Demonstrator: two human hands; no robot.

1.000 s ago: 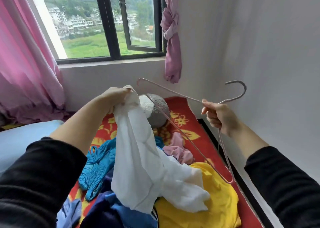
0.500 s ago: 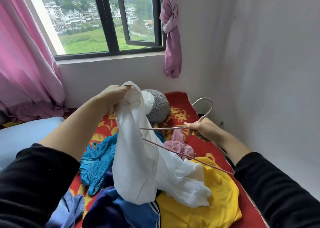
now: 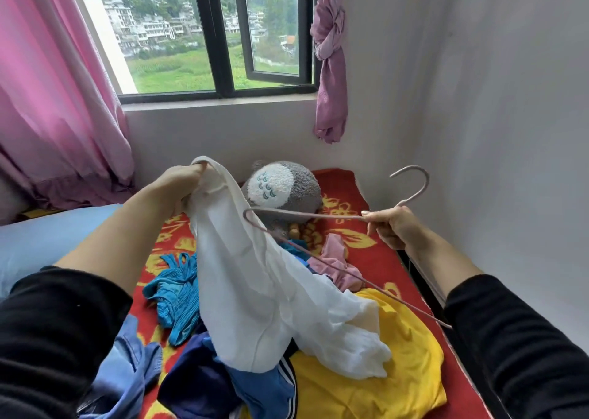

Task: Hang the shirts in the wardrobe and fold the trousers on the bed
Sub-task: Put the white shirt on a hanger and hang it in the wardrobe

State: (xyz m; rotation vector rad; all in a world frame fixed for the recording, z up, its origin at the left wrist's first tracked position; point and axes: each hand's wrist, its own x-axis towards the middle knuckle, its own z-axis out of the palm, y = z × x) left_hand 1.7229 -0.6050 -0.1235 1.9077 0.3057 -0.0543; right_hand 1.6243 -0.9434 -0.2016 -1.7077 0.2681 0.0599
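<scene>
View from a person's head, looking down at a bed (image 3: 395,275) pushed into the corner of a room. A pale wall (image 3: 494,99) fills the right side of the frame. A long pink curtain (image 3: 54,99) hangs at upper left, beside a dark-framed window (image 3: 220,36) at top centre showing green fields and houses. A second pink curtain, knotted (image 3: 330,67), hangs at the window's right edge.

The bed has a red cover with yellow flowers and is heaped with clothes. A pale blue pillow (image 3: 47,237) lies at the left edge. At lower right lies a yellow garment (image 3: 382,386); at bottom centre, a dark blue garment with white stripes (image 3: 204,383); at lower left, a light blue garment (image 3: 127,364).

In the centre a white shirt (image 3: 255,284) is held up by its top edge, and its lower end trails onto the pile. Left of it lies a teal garment (image 3: 178,294). A grey and white plush toy (image 3: 287,185) sits at the head of the bed, with a small pink garment (image 3: 331,259) below it.

A thin pink hanger (image 3: 318,216) is held in the air at centre right, hook pointing up. Its rounded left end crosses the front of the shirt; whether they touch is unclear.

The left hand (image 3: 181,185) has its fingers curled around the shirt's top edge. The right hand (image 3: 392,224) grips the hanger just below the hook. Both arms wear black sleeves.
</scene>
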